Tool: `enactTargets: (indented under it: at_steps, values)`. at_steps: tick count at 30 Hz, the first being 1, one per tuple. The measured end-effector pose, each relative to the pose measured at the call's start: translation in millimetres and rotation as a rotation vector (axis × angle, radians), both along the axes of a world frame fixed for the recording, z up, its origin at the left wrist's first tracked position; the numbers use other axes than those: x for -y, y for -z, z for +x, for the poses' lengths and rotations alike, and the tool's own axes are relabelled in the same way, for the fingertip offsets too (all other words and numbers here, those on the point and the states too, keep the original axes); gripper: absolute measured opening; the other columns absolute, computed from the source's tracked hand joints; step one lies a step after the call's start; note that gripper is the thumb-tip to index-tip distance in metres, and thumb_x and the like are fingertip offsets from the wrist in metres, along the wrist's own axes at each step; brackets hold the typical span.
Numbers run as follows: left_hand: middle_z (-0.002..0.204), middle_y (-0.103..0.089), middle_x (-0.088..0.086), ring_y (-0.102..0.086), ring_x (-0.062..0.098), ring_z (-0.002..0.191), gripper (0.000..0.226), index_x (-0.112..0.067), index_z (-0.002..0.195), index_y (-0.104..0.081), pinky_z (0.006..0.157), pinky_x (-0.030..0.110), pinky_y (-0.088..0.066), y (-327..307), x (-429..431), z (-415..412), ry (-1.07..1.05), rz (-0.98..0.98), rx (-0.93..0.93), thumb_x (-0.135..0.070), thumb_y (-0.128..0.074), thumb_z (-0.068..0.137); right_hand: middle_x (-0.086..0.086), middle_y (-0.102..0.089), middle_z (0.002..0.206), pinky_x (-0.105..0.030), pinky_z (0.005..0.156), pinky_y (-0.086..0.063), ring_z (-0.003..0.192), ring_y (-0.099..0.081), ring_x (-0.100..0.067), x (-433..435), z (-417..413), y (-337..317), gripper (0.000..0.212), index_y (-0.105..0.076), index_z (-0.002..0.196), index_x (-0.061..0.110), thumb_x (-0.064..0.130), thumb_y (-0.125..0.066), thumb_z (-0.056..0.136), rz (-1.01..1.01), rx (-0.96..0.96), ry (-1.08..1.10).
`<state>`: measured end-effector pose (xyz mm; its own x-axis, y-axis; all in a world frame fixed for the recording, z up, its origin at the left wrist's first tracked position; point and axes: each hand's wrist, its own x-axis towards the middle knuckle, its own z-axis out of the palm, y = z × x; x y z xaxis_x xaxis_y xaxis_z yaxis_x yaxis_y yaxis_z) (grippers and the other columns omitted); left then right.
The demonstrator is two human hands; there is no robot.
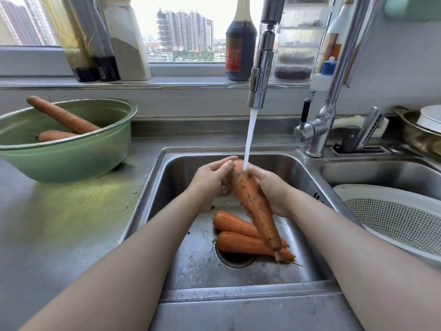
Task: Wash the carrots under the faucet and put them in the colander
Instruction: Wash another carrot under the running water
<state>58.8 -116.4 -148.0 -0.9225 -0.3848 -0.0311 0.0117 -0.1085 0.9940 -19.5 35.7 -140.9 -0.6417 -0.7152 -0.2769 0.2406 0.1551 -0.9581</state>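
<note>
A person's left hand (210, 180) and right hand (274, 191) both curl their fingers round a large carrot (254, 206), flecked with soil. They hold it tip-down over the middle of the sink (164, 163) as water (249, 139) from the faucet (260, 68) strikes its thick top. Two cleaner carrots (238, 244) lie on the sink floor beside the drain, towards the front edge. Two more carrots (62, 115) wait in a green bowl (71, 161) on the counter at the sink's left edge, and the white colander (393, 220) sits in the neighbouring basin on the right. Stiff and fairly heavy, the root is likely slick when wet; the thick upper half, where both hands grip, looks the surest hold for carrying it to the colander.
</note>
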Motion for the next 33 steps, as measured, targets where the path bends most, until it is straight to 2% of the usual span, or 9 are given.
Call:
enactTargets:
  at_steps: [3, 7, 13, 16, 18, 21, 23, 27, 33]
  values:
    - [0.117, -0.076, 0.011, -0.074, 0.024, 0.102, 0.022, -0.029, 0.119, -0.076, 0.078, 0.034, -0.061, 0, 4, 1, 0.022, 0.018, -0.001, -0.024, -0.059, 0.105, -0.008, -0.079, 0.089, -0.031, 0.055, -0.057, 0.068, -0.075, -0.019, 1, -1, 1, 0.034, -0.06, 0.133, 0.024, 0.041, -0.042, 0.11, -0.016, -0.049, -0.038]
    - [0.13, -0.07, 0.012, -0.071, 0.031, 0.116, 0.042, -0.03, 0.135, -0.066, 0.097, 0.048, -0.059, 0, 12, 5, 0.186, 0.046, -0.01, -0.011, -0.07, 0.097, -0.018, -0.078, 0.109, -0.051, 0.088, -0.061, 0.099, -0.076, -0.033, 9, -8, 12, 0.059, -0.068, 0.13, 0.021, 0.065, -0.058, 0.093, 0.025, -0.1, 0.036]
    - [0.124, -0.074, 0.011, -0.072, 0.029, 0.115, 0.039, -0.018, 0.139, -0.065, 0.096, 0.046, -0.06, 0, 5, 4, 0.169, -0.003, -0.008, -0.011, -0.066, 0.1, -0.012, -0.079, 0.089, -0.039, 0.068, -0.061, 0.081, -0.076, -0.03, 15, -12, 16, 0.078, -0.075, 0.118, 0.021, 0.086, -0.041, 0.09, 0.22, -0.191, 0.177]
    - [0.12, -0.075, 0.009, -0.072, 0.028, 0.114, 0.028, -0.023, 0.127, -0.072, 0.093, 0.045, -0.062, 1, 1, 2, 0.038, -0.065, 0.012, -0.018, -0.068, 0.1, -0.011, -0.077, 0.083, -0.037, 0.063, -0.061, 0.069, -0.074, -0.023, 11, -11, 14, 0.047, -0.066, 0.119, 0.03, 0.065, -0.039, 0.105, 0.164, -0.177, 0.086]
    - [0.117, -0.076, 0.006, -0.072, 0.029, 0.112, 0.022, -0.025, 0.121, -0.073, 0.093, 0.047, -0.062, 1, -1, 1, -0.031, -0.081, 0.007, -0.018, -0.066, 0.102, -0.012, -0.078, 0.096, -0.044, 0.082, -0.062, 0.085, -0.075, -0.026, 10, -12, 16, 0.045, -0.067, 0.118, 0.019, 0.056, -0.045, 0.107, 0.159, -0.163, 0.017]
    - [0.119, -0.075, 0.009, -0.072, 0.031, 0.112, 0.022, -0.025, 0.123, -0.071, 0.094, 0.048, -0.061, 2, 0, 0, -0.028, -0.097, 0.016, -0.017, -0.064, 0.103, -0.016, -0.075, 0.117, -0.045, 0.091, -0.057, 0.098, -0.073, -0.025, 8, -10, 18, 0.032, -0.064, 0.128, 0.013, 0.035, -0.061, 0.104, 0.101, -0.104, -0.107]
    - [0.125, -0.072, 0.009, -0.072, 0.03, 0.111, 0.029, -0.03, 0.125, -0.069, 0.093, 0.049, -0.061, 4, 1, 1, 0.013, -0.142, 0.025, -0.016, -0.068, 0.1, -0.022, -0.071, 0.127, -0.048, 0.098, -0.056, 0.106, -0.071, -0.029, 6, -11, 19, 0.046, -0.062, 0.132, 0.011, 0.02, -0.072, 0.088, 0.094, -0.102, -0.192]
    - [0.128, -0.068, 0.006, -0.072, 0.023, 0.107, 0.046, -0.028, 0.138, -0.064, 0.089, 0.047, -0.063, 6, -2, -2, 0.013, -0.304, 0.009, -0.019, -0.074, 0.094, -0.011, -0.074, 0.109, -0.039, 0.084, -0.057, 0.095, -0.071, -0.023, 4, -14, 17, 0.05, -0.064, 0.125, 0.017, 0.006, -0.071, 0.077, 0.12, -0.223, -0.275]
    - [0.132, -0.068, 0.004, -0.067, 0.02, 0.118, 0.038, -0.024, 0.144, -0.059, 0.101, 0.045, -0.058, 4, -4, -5, 0.034, -0.329, 0.033, -0.017, -0.055, 0.107, -0.013, -0.075, 0.101, -0.049, 0.095, -0.06, 0.092, -0.072, -0.027, 2, -12, 15, 0.033, -0.069, 0.12, 0.016, 0.005, -0.073, 0.089, 0.187, -0.308, -0.237]
